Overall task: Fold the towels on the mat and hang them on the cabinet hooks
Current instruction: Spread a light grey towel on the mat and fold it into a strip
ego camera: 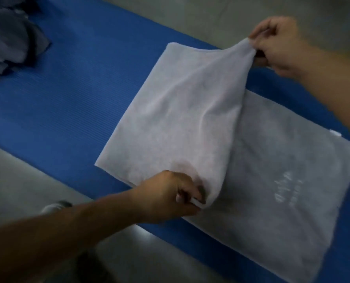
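A pale grey towel [282, 180] lies spread on the blue ribbed mat [71, 94], with faint white lettering near its right part. Its left half [176, 119] is lifted and doubled over. My left hand [170, 197] pinches the near corner of that raised flap low over the towel. My right hand [280, 43] pinches the far corner, held up above the mat's far edge. A small white tag [335, 133] shows at the towel's far right edge.
A crumpled dark blue-grey cloth pile [8, 37] sits on the mat at the top left. Grey floor [16, 180] borders the mat on both long sides. A shoe tip [55, 206] shows on the floor by my left forearm.
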A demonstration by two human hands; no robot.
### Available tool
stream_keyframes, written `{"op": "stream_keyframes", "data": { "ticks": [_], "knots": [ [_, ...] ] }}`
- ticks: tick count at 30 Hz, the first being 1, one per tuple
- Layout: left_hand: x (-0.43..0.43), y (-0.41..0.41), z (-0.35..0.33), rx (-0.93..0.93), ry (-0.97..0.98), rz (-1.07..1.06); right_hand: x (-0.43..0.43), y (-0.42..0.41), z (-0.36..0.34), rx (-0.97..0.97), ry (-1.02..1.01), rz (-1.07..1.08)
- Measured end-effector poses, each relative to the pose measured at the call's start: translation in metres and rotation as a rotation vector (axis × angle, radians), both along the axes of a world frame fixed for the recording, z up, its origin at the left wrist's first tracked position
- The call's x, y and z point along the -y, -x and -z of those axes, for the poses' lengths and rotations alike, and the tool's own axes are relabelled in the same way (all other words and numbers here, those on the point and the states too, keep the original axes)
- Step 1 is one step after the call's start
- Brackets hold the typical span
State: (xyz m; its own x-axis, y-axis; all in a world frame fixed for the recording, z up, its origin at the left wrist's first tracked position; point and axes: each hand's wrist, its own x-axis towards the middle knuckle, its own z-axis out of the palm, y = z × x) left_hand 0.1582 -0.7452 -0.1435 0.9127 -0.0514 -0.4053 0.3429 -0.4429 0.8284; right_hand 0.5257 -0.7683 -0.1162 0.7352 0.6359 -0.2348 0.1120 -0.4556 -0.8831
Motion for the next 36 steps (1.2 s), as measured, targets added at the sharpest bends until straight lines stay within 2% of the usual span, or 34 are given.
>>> {"op": "stream_keyframes", "data": {
  "ticks": [3, 6, 12, 18, 22, 26, 30, 33, 36],
  "knots": [
    [0.097, -0.021, 0.011, 0.095, 0.048, -0.202, 0.078, -0.02, 0.013, -0.026, 0.035, 0.073],
    [0.175, -0.031, 0.022, 0.1, 0.088, -0.345, 0.148, -0.033, 0.026, -0.02, 0.101, 0.178],
    [0.263, -0.029, 0.037, 0.025, 0.056, -0.26, 0.268, -0.037, 0.046, -0.047, 0.152, 0.326],
    [0.317, -0.035, 0.051, 0.037, -0.059, -0.196, 0.329, -0.038, 0.074, 0.017, 0.192, 0.391],
    [0.339, -0.034, 0.07, 0.047, -0.206, -0.275, 0.342, -0.039, 0.091, 0.029, 0.292, 0.379],
    [0.347, -0.028, 0.076, 0.081, -0.323, -0.253, 0.342, -0.041, 0.098, 0.123, 0.4, 0.256],
    [0.346, -0.034, 0.064, 0.057, -0.3, -0.225, 0.342, -0.04, 0.094, 0.236, 0.478, 0.179],
    [0.314, -0.039, 0.052, -0.016, -0.309, -0.315, 0.335, -0.03, 0.087, 0.471, 0.519, 0.102],
    [0.252, -0.035, 0.048, -0.169, -0.385, -0.62, 0.313, -0.014, 0.081, 0.72, 0.57, -0.055]
  ]
}}
